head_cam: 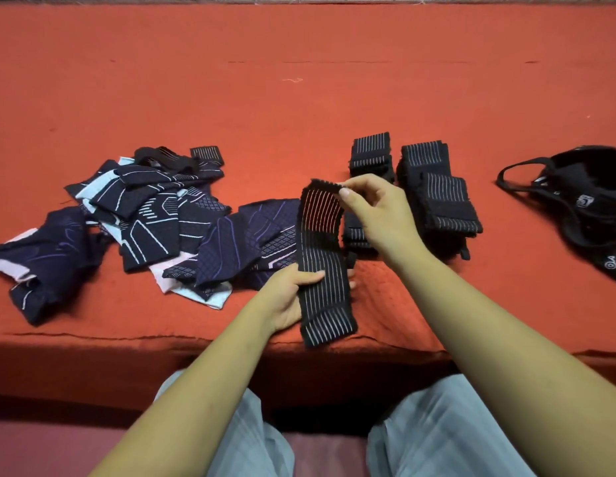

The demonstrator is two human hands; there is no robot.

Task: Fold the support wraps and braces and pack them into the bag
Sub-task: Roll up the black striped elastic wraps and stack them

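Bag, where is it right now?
Head view: the black bag lies at the far right of the orange surface, just right of the stack of folded striped wraps.

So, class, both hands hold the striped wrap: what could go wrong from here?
1. The right hand pinches only the top end of the striped wrap; it may slip, spoiling the fold.
2. The left hand holds the wrap over the red surface at its front edge; released, it might fall off.
3. The folded stack sits close by the right forearm and could be knocked.

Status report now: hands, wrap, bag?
Left hand grips striped wrap low; right hand pinches its top end. Bag far right. Folded stacks lie between.
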